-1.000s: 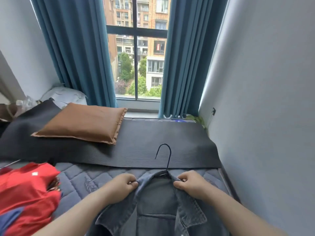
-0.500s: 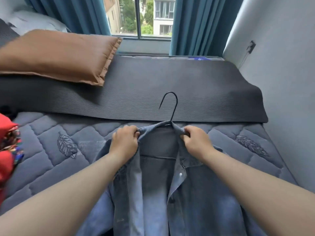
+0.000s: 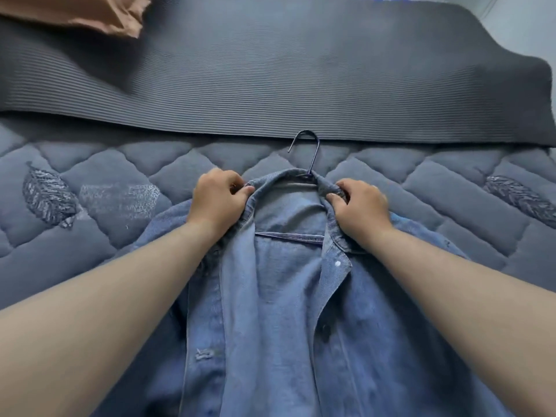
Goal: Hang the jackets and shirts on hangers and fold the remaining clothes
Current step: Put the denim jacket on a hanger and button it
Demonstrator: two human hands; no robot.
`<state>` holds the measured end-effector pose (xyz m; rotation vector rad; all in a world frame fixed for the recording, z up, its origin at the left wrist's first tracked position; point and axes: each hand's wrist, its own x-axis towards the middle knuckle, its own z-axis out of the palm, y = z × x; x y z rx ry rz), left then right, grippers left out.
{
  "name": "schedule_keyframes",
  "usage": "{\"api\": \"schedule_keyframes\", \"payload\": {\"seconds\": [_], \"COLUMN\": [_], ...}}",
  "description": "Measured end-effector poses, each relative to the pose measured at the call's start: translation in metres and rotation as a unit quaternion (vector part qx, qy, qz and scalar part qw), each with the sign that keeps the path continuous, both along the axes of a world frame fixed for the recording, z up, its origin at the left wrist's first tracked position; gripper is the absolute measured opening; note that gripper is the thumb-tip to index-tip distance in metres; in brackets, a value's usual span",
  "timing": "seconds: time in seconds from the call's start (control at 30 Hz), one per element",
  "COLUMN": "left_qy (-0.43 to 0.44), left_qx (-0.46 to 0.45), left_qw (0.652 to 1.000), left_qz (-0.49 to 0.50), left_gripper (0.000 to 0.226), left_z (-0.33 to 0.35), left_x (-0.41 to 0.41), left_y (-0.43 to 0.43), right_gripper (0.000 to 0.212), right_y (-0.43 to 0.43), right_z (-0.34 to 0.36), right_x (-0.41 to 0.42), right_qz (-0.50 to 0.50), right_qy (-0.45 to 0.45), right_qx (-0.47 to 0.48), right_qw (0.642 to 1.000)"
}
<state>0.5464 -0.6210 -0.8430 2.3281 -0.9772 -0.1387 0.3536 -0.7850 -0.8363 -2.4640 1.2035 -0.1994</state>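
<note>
Half a second earlier the hanger's hook lay wholly on the dark ribbed mat. Now only its top reached the mat's near edge, and the rest lay over the quilted bedcover, so jacket and hanger had come toward the person. The view had also dipped. The window, curtains and red clothing were out of frame, and only a corner of the orange-brown pillow showed at 11 o'clock.

The denim jacket lay face up on the bedcover, filling the frame from the centre to 6 o'clock, with its front open and its collar toward 12 o'clock. The hanger sat inside it. Its hook stuck out of the collar at 12 o'clock, and its crossbar showed inside the open neck.

Both hands had stayed on the collar. The left hand, at 10 o'clock of the neck opening, had its fingers curled tight round the left collar edge. The right hand, at 2 o'clock, bunched the right collar edge between curled fingers and thumb. The forearms ran back to 7 and 5 o'clock.

By count there were one jacket, one hanger, two hands, one mat, one pillow, one white button on the right front, and two embroidered leaves on the bedcover, at 9 o'clock and 3 o'clock.
</note>
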Motion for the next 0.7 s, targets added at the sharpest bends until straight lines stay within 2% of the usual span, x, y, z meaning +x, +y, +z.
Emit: {"api": "schedule_keyframes", "payload": {"seconds": [0.07, 0.1, 0.17, 0.2, 0.27, 0.33, 0.43, 0.47, 0.53, 0.6, 0.63, 0.7], "left_qy": [0.044, 0.057, 0.061, 0.071, 0.126, 0.164, 0.208, 0.229, 0.292, 0.337, 0.336, 0.307], "left_qx": [-0.012, -0.024, -0.059, -0.078, -0.08, -0.019, 0.086, 0.071, -0.034, -0.149, -0.19, -0.207], "left_qw": [0.999, 0.998, 0.995, 0.989, 0.974, 0.965, 0.951, 0.948, 0.934, 0.905, 0.899, 0.915], "left_qz": [-0.008, 0.002, 0.059, 0.101, 0.173, 0.204, 0.211, 0.21, 0.205, 0.211, 0.207, 0.158], "left_gripper": [0.018, 0.02, 0.021, 0.018, 0.013, 0.015, 0.035, 0.032, 0.011, 0.006, 0.005, 0.011], "left_z": [0.016, 0.025, 0.042, 0.046, 0.052, 0.053, 0.055, 0.054, 0.057, 0.066, 0.07, 0.079], "left_x": [-0.004, -0.007, -0.023, -0.036, -0.068, -0.098, -0.12, -0.119, -0.115, -0.118, -0.121, -0.133], "left_y": [0.007, 0.015, 0.043, 0.061, 0.096, 0.124, 0.138, 0.138, 0.134, 0.123, 0.115, 0.096], "right_gripper": [0.028, 0.028, 0.015, 0.008, 0.018, 0.022, 0.025, 0.022, 0.018, 0.015, 0.018, 0.033], "right_y": [0.006, 0.013, 0.038, 0.056, 0.092, 0.121, 0.136, 0.136, 0.137, 0.138, 0.138, 0.135], "right_z": [0.013, 0.023, 0.04, 0.045, 0.052, 0.05, 0.045, 0.045, 0.044, 0.043, 0.043, 0.04], "right_x": [-0.006, -0.012, -0.031, -0.044, -0.067, -0.079, -0.074, -0.068, -0.056, -0.047, -0.043, -0.038], "right_qz": [-0.014, -0.022, -0.038, -0.05, -0.083, -0.081, -0.101, -0.12, -0.166, -0.211, -0.231, -0.282], "right_qy": [-0.003, -0.036, -0.122, -0.135, -0.088, -0.019, -0.004, -0.021, -0.062, -0.101, -0.117, -0.146], "right_qx": [0.017, 0.016, 0.011, 0.03, 0.106, 0.178, 0.223, 0.235, 0.246, 0.23, 0.224, 0.213], "right_qw": [1.0, 0.999, 0.992, 0.989, 0.987, 0.981, 0.97, 0.964, 0.953, 0.945, 0.94, 0.924]}}
